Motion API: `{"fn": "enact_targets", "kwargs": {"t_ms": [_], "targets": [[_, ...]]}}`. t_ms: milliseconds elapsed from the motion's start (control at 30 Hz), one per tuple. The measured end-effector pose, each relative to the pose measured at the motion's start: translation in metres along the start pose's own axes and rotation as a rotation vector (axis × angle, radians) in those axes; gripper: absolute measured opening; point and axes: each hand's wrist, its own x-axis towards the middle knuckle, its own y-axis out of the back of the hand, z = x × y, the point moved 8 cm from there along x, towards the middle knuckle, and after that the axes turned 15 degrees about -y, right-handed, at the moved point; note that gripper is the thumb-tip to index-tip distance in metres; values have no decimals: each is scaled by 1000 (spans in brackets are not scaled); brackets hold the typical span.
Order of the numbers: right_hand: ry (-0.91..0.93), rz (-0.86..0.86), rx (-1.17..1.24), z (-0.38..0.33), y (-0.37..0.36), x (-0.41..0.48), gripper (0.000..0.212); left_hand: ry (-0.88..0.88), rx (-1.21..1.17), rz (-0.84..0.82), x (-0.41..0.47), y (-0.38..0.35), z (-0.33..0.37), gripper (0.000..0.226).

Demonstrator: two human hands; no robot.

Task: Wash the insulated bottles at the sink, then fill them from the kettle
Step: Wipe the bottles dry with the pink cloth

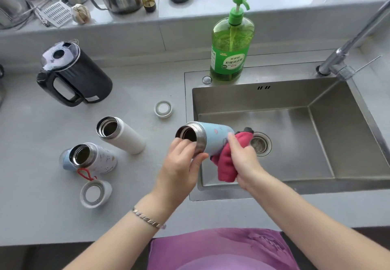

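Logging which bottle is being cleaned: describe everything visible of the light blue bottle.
The light blue bottle has a faint print, a steel neck and an open mouth. It is held sideways over the sink's left edge; the left hand grips its neck, the right hand wraps a red cloth round its base.

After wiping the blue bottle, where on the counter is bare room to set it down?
Bare counter lies between the kettle and the sink rim, behind the small lid, and along the front edge below the sink. Crowded: the left front, where the white bottle, patterned bottle and large lid stand close.
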Motion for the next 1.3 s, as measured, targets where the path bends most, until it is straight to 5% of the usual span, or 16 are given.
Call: {"fn": "enact_targets", "kwargs": {"t_ms": [167,267,533,633,733,833,900,1067,1200,1300], "targets": [[155,-111,-193,3,-28,-18,25,32,193,-112,-6,-1,-31,24],[107,-31,-196,-6,-4,-1,19,-87,374,-203,-8,15,-40,23],[150,46,-387,-42,21,31,6,-79,568,-512,-26,1,-84,20],[168,15,-407,-52,13,34,5,18,495,-550,-27,9,-83,23],[171,0,-412,-59,6,39,7,115,431,-420,1,37,-78,30],[191,9,-443,-70,-1,45,7,412,358,-369,57,58,-113,27],[205,16,-460,-79,-6,50,7,577,354,-597,74,34,-159,32],[175,-8,-407,-94,-18,60,14,578,409,-1084,69,-56,-221,58],[165,8,-323,-106,-13,71,17,587,505,-1223,48,-81,-255,73],[145,20,-302,-110,-10,81,18,702,417,-1177,33,-82,-270,70]]}}
